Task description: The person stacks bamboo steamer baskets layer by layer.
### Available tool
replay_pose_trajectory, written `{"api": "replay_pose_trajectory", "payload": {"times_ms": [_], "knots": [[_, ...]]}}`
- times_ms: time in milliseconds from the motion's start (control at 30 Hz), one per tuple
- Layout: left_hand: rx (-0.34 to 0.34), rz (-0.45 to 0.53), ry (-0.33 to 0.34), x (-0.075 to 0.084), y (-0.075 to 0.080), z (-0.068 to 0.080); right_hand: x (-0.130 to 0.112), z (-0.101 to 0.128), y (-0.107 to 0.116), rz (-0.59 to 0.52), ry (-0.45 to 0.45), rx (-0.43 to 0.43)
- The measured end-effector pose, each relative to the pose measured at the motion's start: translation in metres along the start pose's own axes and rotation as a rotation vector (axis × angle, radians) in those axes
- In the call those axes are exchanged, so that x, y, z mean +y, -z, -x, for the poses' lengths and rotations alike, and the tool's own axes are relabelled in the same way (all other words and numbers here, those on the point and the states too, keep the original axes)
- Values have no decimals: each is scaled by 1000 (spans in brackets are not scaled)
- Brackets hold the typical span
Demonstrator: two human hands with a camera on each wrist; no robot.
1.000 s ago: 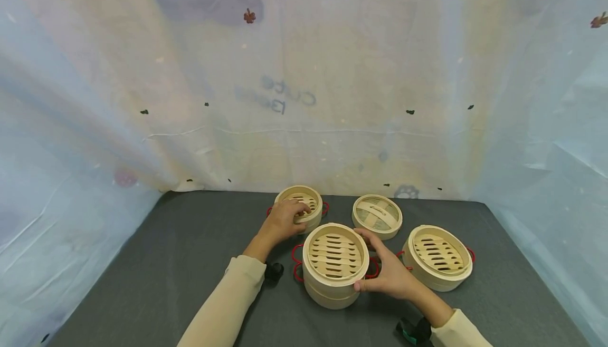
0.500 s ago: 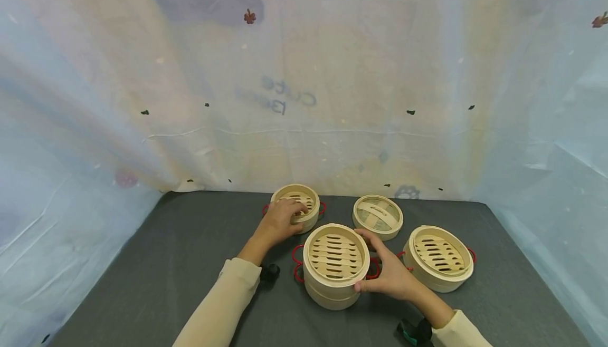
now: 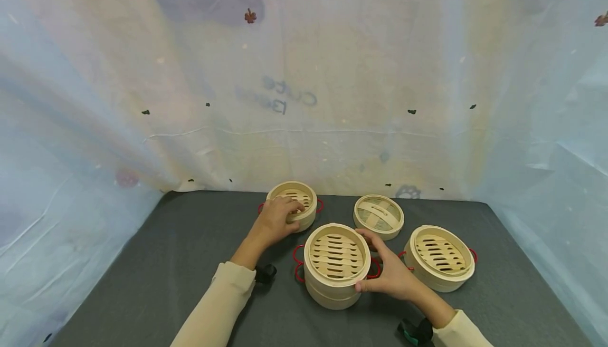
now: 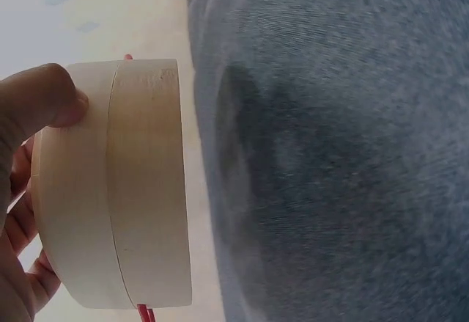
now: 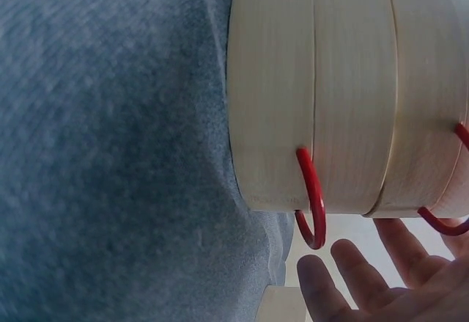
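Lifting small steamer tier off the bench with left hand, right hand steadying the stacked steamer.

My left hand (image 3: 275, 220) grips the small steamer tier (image 3: 293, 201) at 11 o'clock, thumb on its outer wall, other fingers over the rim; vs a second ago it sits higher and further toward 10, and the left wrist view shows a gap over the bench (image 3: 166, 262), so it's airborne, likely being carried. My right hand (image 3: 390, 270) unchanged, fingers spread flat, loosely cupping the stacked steamer (image 3: 336, 262) at 3 o'clock of it. Lid (image 3: 378, 215) at 1, single tier (image 3: 439, 262) at 3, untouched. Left fingertips inside tier hidden; right palm contact hard to tell; red handles (image 5: 314, 205) partly cut off.
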State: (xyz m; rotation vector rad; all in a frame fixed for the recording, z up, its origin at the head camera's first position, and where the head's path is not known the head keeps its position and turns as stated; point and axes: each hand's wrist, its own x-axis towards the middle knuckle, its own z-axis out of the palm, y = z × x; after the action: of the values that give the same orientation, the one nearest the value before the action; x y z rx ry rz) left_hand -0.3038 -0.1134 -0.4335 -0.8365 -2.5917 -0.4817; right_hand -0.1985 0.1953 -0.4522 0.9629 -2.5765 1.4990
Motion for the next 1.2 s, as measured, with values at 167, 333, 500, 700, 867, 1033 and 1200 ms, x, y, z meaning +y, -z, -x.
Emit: {"api": "replay_pose_trajectory", "payload": {"times_ms": [167, 333, 500, 700, 867, 1033, 1200], "knots": [[6, 13, 13, 5, 10, 1, -1, 0, 0, -4, -6, 2], [27, 8, 3, 10, 19, 1, -2, 1, -1, -12, -20, 1], [54, 5, -16, 17, 28, 1, -2, 1, -2, -15, -25, 3], [79, 7, -34, 28, 42, 3, -3, 1, -2, -28, -25, -1], [106, 5, -56, 39, 53, 5, -4, 1, -2, -50, -37, -4], [127, 11, -75, 50, 64, 7, -4, 1, -1, -50, -41, -7], [135, 7, -94, 58, 76, 10, -1, 1, -2, -46, -42, -8]]}}
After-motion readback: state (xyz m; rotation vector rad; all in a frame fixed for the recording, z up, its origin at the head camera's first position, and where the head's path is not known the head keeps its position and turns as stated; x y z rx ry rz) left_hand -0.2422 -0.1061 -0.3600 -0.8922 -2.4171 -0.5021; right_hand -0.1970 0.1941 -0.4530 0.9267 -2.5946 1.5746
